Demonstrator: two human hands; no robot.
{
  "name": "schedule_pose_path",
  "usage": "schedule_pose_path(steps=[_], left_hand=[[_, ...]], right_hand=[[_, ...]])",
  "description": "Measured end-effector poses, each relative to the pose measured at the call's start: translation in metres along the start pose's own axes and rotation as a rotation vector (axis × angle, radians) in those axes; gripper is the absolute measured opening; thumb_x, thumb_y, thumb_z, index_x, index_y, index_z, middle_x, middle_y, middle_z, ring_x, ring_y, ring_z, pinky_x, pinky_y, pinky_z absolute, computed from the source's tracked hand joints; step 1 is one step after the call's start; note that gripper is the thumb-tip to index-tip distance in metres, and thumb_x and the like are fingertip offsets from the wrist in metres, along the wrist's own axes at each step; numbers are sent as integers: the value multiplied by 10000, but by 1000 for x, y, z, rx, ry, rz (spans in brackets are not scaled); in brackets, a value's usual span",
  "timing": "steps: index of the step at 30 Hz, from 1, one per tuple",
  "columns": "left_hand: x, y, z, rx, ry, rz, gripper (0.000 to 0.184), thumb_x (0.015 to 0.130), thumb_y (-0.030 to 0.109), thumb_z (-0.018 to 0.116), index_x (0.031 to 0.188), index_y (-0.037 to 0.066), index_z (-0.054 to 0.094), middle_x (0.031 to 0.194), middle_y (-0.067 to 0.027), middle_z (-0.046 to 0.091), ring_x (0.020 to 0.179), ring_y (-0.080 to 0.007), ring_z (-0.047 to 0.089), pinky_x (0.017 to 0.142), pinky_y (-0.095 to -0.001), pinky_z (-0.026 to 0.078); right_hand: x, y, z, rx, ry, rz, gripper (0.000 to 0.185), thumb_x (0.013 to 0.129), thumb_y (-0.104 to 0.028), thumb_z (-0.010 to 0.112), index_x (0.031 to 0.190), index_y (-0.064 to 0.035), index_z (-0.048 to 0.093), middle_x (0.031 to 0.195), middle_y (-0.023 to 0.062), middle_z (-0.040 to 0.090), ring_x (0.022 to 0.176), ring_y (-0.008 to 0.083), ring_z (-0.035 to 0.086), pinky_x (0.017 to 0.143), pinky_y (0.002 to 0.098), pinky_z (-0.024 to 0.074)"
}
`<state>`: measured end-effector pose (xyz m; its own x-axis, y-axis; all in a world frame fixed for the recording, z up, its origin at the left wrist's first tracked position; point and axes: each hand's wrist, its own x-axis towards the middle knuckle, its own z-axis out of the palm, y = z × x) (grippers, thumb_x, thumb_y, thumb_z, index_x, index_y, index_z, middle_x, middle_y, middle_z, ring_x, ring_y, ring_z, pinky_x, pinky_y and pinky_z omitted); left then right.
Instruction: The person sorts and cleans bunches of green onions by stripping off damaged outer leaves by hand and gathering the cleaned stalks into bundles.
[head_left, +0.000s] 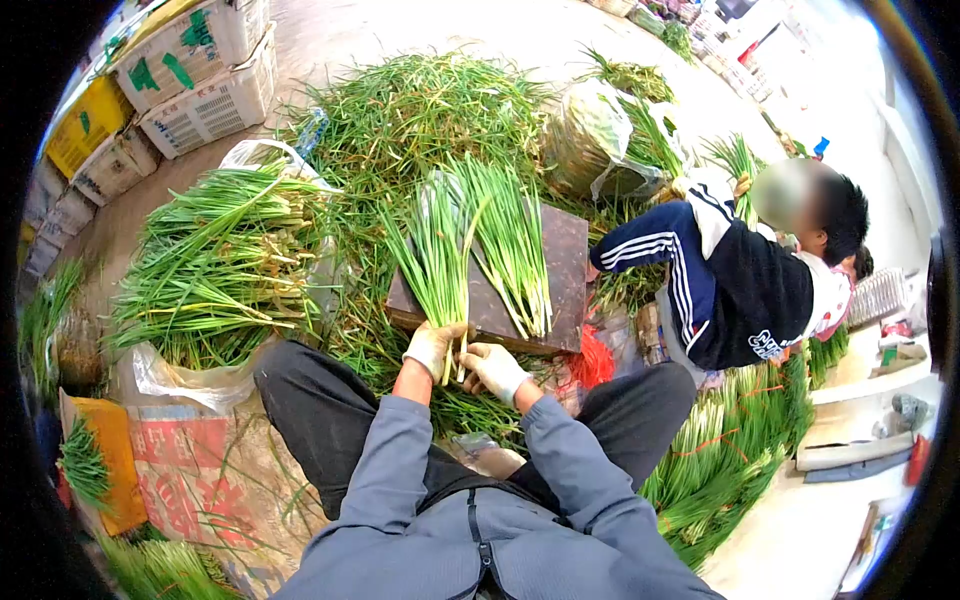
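My left hand (437, 350), in a pale work glove, is wrapped round the white stem ends of a bunch of garlic chives (435, 270). The leaves point away from me over a dark, low board or box (562, 262). Beside the stem ends, my gloved right hand (492, 372) has its thumb and fingers pinched on a chive stalk at the edge of the bunch. A second sheaf of chives (510, 255) lies on the board, right of the held bunch, with its stems toward me.
A large chive pile (190, 250) lies at left, and loose leaves (420, 110) are heaped behind the board. At right sits another person (750, 280) holding chives. Tied bundles (720, 450) lie at lower right. Crates (205, 100) are stacked far left. Red plastic (592, 360) is near the board.
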<state>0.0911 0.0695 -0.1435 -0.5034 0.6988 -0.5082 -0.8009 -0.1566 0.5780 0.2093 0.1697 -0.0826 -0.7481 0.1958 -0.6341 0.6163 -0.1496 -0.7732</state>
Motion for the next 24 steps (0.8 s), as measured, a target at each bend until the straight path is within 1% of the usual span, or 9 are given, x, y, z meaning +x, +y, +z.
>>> schedule_pose_path(steps=[6,9,11,13,15,17,20,22,24], left_hand=[[6,-8,5,63,78,80,270,820,-36,725,1074,18,650,929,-86,710,786,-219,675,704,-352,562],[5,-6,7,105,171,151,284,801,-29,760,1061,14,654,938,-81,708,786,-214,668,697,-354,551],[7,-4,5,94,240,268,278,800,-21,769,1049,11,650,897,-77,705,749,-220,659,682,-366,540],[-6,20,15,75,363,267,259,810,-11,766,1038,12,646,871,-85,704,711,-219,654,679,-357,540],[-10,34,12,-104,336,326,234,832,8,754,1028,41,630,836,-76,687,694,-212,663,591,-325,558],[-6,39,6,-203,325,411,267,841,14,749,1062,58,607,794,-48,655,665,-201,656,565,-316,566],[-15,40,13,-114,280,425,319,855,107,767,1112,67,582,719,-14,585,596,-143,590,504,-289,503],[-13,36,16,-34,200,387,349,845,128,780,1133,74,589,689,3,547,502,-105,495,444,-260,413],[-9,29,18,10,211,313,286,843,127,777,1060,67,601,663,2,528,475,-110,472,435,-266,411]], right_hand=[[40,32,-13,-554,387,-467,318,920,-231,662,1097,32,644,782,79,691,584,122,642,512,263,501],[36,35,-15,-227,419,-321,246,922,-191,648,1032,28,664,735,69,676,594,117,642,531,273,508],[24,35,-16,-154,461,-245,232,893,-199,654,961,21,683,749,84,691,580,189,652,569,319,527],[11,55,-19,-681,504,-305,244,839,-223,671,931,0,711,810,131,716,658,304,686,655,390,555],[23,110,-28,-1315,-113,85,320,824,-267,660,995,-8,735,937,215,720,925,360,700,834,418,547],[7,108,-32,-1383,-355,221,334,800,-287,673,985,-20,751,1014,244,701,969,391,684,876,424,538],[0,33,-32,-940,592,-206,288,804,-303,704,889,-30,674,857,264,668,864,426,660,772,488,532],[23,12,-49,-1080,890,-412,268,857,-279,687,916,-30,611,795,220,669,800,398,676,720,487,542],[46,7,-68,-1092,784,-185,242,859,-270,663,892,-31,667,828,223,696,805,392,684,751,480,552]])
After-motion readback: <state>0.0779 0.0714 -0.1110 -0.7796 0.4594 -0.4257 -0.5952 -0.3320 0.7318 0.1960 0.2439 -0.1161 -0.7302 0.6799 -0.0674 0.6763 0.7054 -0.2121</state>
